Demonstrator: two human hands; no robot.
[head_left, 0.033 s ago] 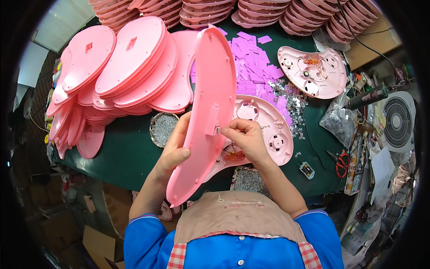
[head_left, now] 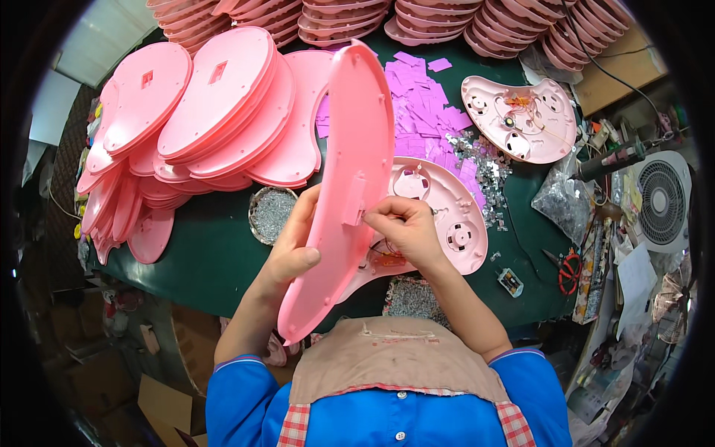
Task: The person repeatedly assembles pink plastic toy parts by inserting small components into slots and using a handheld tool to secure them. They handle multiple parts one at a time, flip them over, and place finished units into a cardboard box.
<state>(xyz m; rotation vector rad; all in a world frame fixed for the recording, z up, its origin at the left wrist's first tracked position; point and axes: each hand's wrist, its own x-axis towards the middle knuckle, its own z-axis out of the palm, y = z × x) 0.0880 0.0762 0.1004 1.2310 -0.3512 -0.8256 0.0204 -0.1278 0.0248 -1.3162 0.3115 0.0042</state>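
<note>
My left hand (head_left: 295,249) grips a curved pink plastic cover (head_left: 344,246) by its left edge, thumb on the near side, and tilts it steeply above the table. A raised rectangular battery compartment (head_left: 354,201) sits midway along its inner face. There my right hand (head_left: 402,227) is closed in a pinch, fingertips at the compartment's right end on a small metal piece, mostly hidden. Below the cover lies a pink plastic housing (head_left: 469,205) with round openings and wiring, partly covered by the cover and my right hand.
Pink covers (head_left: 216,97) are piled at left, with pink housings (head_left: 346,18) stacked behind. Purple pieces (head_left: 417,89) and loose metal parts (head_left: 488,171) lie mid-table. A wired housing (head_left: 521,119), red-handled scissors (head_left: 570,272), a fan (head_left: 661,197) and a bowl of metal parts (head_left: 272,216) surround the work.
The cover has shifted very slightly to the right. The metal piece at my right fingertips shows less than before; both hands keep their grips.
</note>
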